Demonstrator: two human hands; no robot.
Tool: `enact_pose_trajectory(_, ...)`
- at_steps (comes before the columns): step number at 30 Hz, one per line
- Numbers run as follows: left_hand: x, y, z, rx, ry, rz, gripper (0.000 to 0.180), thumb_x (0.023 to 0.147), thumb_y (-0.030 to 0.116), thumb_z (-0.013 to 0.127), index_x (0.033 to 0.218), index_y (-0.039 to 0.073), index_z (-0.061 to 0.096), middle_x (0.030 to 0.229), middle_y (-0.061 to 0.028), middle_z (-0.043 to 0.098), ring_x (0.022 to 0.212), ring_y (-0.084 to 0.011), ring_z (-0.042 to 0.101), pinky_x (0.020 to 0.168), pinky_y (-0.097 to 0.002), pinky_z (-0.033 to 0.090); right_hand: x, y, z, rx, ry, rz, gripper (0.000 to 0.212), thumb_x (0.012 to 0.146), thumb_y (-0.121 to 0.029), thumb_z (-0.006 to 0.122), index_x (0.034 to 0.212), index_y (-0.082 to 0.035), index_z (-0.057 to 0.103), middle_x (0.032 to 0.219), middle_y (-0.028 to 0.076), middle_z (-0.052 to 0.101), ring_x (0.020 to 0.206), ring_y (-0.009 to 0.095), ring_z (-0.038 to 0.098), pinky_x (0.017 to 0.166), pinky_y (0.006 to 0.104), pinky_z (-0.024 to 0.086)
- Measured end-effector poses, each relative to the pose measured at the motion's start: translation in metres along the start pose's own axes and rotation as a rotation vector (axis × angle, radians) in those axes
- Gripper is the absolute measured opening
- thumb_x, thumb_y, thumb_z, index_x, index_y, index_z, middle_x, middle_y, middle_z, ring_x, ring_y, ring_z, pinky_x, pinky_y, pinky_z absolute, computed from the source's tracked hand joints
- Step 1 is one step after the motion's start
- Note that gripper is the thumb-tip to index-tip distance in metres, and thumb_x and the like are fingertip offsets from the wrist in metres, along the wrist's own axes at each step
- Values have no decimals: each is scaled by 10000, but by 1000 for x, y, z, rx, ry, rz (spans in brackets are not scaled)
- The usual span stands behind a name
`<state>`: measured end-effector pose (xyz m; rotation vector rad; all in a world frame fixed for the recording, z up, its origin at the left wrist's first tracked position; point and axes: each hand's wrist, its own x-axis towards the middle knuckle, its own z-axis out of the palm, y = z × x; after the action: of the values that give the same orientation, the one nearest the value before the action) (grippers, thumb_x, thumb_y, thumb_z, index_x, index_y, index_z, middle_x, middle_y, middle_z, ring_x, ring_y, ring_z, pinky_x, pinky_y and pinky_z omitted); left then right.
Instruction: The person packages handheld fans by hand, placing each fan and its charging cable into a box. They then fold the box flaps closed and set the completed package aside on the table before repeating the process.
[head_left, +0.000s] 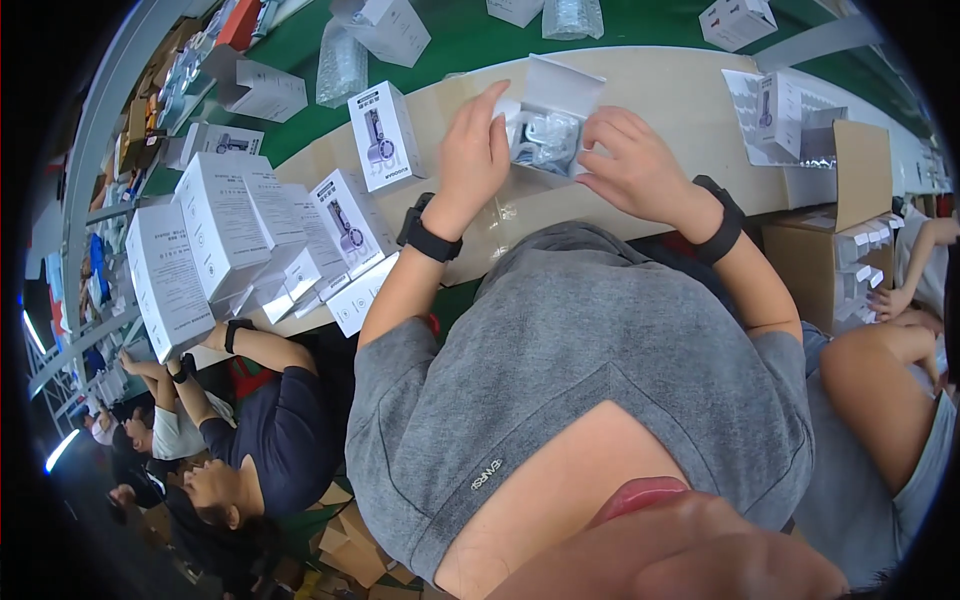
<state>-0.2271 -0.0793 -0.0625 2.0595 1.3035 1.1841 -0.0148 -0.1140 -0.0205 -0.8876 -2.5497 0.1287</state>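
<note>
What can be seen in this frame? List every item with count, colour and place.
Open box: one, white, between the hands
Bubble-wrapped contents: uncounted, clear over pale, inside it
Printed boxes: many, white, mostly left
Bubble-wrapped items: two, clear, far green surface
Table: one, tan, under the open box
Carton: one, brown, right
Shelf goods: many, mixed colours, upper left
Co-workers: several, varied clothes, both sides
Shirt: one, grey, the person's
Wristbands: two, black, the person's wrists
Hands: two, bare, beside the open box

White boxes (230,228) carry fine print, seemingly illegible; grey shirt (600,330) bears lettering.
</note>
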Motion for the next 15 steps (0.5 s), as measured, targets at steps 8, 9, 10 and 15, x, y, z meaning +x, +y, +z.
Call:
enact_pose_trajectory(8, -23, 4, -26, 225, -92, 587, 193, 693, 70, 581, 884, 85, 605, 845, -57, 571, 897, -214, 530, 879, -420, 360, -13, -29, 45, 82, 252, 122, 113, 692, -76, 659, 744, -33, 568, 804, 107, 553, 781, 272, 560, 665, 359, 463)
enact_pose_trajectory(9, -27, 3, -28, 240, -153, 606, 184, 682, 77, 588, 866, 81, 606, 825, -48, 572, 888, -204, 529, 884, -425, 349, -9, -33, 48, 110, 281, 174, 104, 694, -64, 656, 741, -31, 569, 766, 107, 555, 744, 266, 565, 623, 348, 466)
enact_pose_trajectory(10, -30, 1, -31, 246, -144, 601, 184, 682, 77, 588, 866, 81, 606, 825, -48, 572, 888, -204, 529, 884, -425, 349, -3, -35, 47, 111, 277, 163, 104, 694, -64, 656, 741, -31, 569, 766, 107, 555, 744, 266, 565, 623, 348, 466)
enact_pose_trajectory(15, -38, -3, -35, 277, -89, 500, 156, 679, 71, 577, 834, 56, 580, 765, -42, 559, 803, -205, 527, 852, -390, 358, 42, -40, 27, -42, 44, 263, 165, 742, -167, 628, 668, -29, 579, 637, 124, 564, 618, 267, 572, 523, 350, 449)
